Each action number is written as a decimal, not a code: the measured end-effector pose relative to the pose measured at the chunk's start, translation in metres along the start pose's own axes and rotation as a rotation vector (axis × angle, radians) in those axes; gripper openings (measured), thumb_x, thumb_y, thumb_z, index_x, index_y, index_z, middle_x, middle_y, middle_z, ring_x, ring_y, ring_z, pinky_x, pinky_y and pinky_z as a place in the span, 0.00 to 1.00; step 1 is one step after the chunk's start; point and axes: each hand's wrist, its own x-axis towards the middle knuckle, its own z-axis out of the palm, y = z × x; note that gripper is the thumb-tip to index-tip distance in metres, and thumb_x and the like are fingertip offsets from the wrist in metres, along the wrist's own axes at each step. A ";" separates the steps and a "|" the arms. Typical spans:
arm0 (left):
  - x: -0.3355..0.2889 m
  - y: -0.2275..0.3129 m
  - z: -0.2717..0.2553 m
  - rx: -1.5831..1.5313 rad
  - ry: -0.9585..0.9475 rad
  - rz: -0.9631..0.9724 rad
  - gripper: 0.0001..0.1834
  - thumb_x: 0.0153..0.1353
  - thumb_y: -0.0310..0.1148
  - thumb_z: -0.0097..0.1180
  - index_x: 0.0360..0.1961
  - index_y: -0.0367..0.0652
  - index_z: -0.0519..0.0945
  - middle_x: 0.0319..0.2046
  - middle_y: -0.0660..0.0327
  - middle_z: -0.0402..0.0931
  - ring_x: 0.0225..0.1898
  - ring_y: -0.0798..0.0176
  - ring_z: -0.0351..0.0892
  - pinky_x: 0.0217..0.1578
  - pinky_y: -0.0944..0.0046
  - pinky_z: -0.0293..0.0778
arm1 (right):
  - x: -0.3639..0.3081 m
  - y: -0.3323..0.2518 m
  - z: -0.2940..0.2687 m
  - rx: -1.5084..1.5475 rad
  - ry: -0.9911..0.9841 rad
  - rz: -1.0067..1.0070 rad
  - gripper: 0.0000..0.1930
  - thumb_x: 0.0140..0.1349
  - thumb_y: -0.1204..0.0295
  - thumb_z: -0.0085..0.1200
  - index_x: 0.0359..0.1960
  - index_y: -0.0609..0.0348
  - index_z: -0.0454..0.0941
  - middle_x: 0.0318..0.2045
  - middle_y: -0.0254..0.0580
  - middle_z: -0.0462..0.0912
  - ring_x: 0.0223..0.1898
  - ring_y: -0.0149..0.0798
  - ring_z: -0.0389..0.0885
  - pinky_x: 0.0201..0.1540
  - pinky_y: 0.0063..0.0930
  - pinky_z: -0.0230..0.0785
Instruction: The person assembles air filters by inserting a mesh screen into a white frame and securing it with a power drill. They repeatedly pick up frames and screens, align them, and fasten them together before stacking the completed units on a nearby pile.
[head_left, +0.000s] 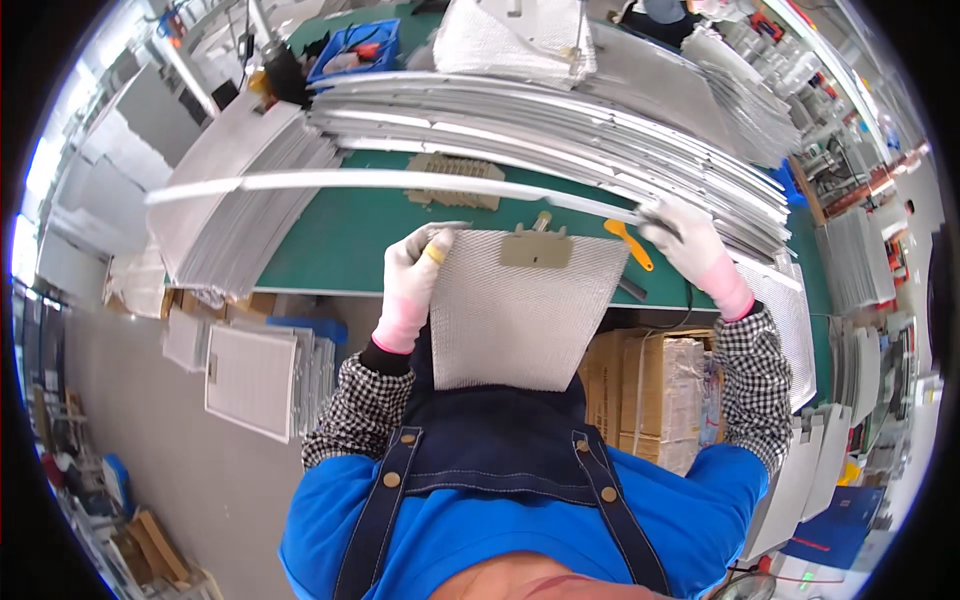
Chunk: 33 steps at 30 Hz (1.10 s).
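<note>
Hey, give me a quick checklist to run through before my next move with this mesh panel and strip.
1. Left hand grip on the mesh panel: ok, at its upper left corner.
2. Right hand grip on the long strip: ok, at its right end.
3. Strip's left end resting on the panel stack: cannot tell.
4. Tan plate fastened to the panel: cannot tell.
5. Orange tool well away from your hands: not ok, it lies near the right one.

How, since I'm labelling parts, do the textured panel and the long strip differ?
The textured panel is broad and four-sided; the long strip is narrow. The left hand holds the panel at its upper left corner; the right hand holds the strip at its right end. Both look pale.
</note>
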 end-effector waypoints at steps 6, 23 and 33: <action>0.004 0.012 0.005 0.107 0.128 0.090 0.13 0.66 0.33 0.65 0.43 0.32 0.85 0.29 0.72 0.79 0.30 0.81 0.68 0.31 0.76 0.65 | 0.097 -0.082 0.070 0.073 -0.018 -0.269 0.08 0.61 0.66 0.59 0.39 0.53 0.85 0.36 0.40 0.78 0.41 0.44 0.80 0.43 0.37 0.75; 0.002 0.016 -0.011 0.021 0.031 0.031 0.14 0.61 0.28 0.68 0.46 0.33 0.83 0.38 0.63 0.85 0.38 0.73 0.79 0.42 0.72 0.74 | 0.099 -0.061 0.063 0.177 -0.319 -0.298 0.12 0.62 0.69 0.58 0.45 0.59 0.82 0.36 0.43 0.77 0.41 0.45 0.80 0.46 0.36 0.73; -0.001 0.017 -0.017 0.049 -0.002 0.053 0.21 0.58 0.31 0.71 0.51 0.34 0.81 0.43 0.63 0.82 0.44 0.72 0.78 0.48 0.71 0.73 | 0.114 -0.061 0.063 0.209 -0.430 -0.436 0.12 0.60 0.71 0.60 0.43 0.60 0.80 0.34 0.45 0.77 0.40 0.48 0.79 0.45 0.38 0.73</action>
